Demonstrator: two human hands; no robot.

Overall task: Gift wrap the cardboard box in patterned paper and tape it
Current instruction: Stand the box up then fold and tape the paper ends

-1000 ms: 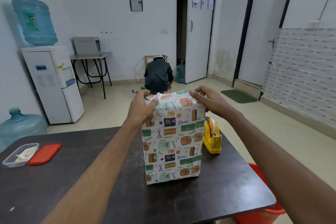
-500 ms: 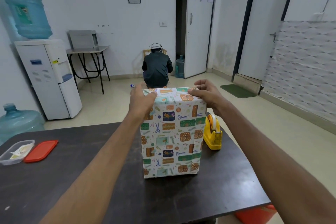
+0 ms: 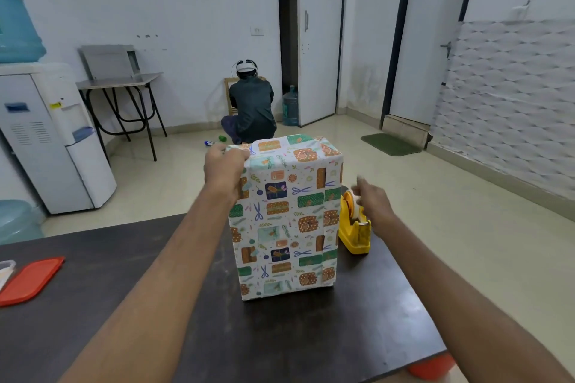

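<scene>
White patterned paper [image 3: 284, 221], printed with green and orange parcels and blue scissors, covers a tall upright box [image 3: 292, 149] that stands on a dark brown table [image 3: 280, 336], towards its far edge. A vertical seam of overlapped paper runs down the near face of the box, close to its right edge.

The left hand [image 3: 222, 169] is at the box's top left corner, fingers curled over the edge and gripping the folded paper there. The right hand [image 3: 375, 205] is off the box, just to its right, reaching onto the tape roll of a yellow plastic tape dispenser [image 3: 354, 233] that sits on the table right beside the box. This hand is blurred, so I cannot tell whether its fingers pinch the tape or only touch it.

Well to the left of the box, a flat red plastic lid [image 3: 29, 280] lies at the table's edge. Beyond the box, on the floor, a person in a dark jacket [image 3: 252, 109] crouches facing away. Further left of the box, a white water dispenser [image 3: 53, 140] stands against the wall.
</scene>
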